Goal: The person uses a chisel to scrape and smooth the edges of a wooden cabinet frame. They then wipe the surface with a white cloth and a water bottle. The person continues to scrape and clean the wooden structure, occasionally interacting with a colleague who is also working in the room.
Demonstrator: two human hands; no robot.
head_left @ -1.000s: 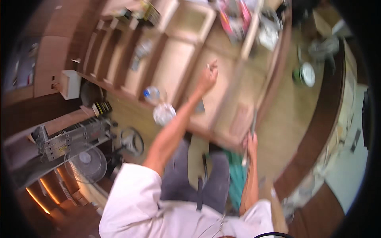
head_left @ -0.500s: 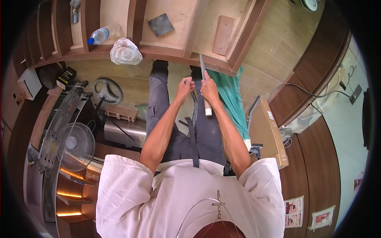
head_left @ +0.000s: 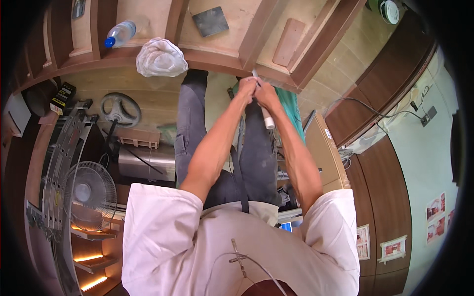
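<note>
Since half a second ago both hands have lifted slightly toward the upper centre of the frame, nearer the wooden frame's edge. The left hand and right hand are pressed close together, both closed around a slim tool whose pale handle juts down below the right hand and whose thin tip pokes up above the knuckles. A white cloth bundle rests on the frame at upper left, beside a plastic bottle. A fan stands at lower left.
</note>
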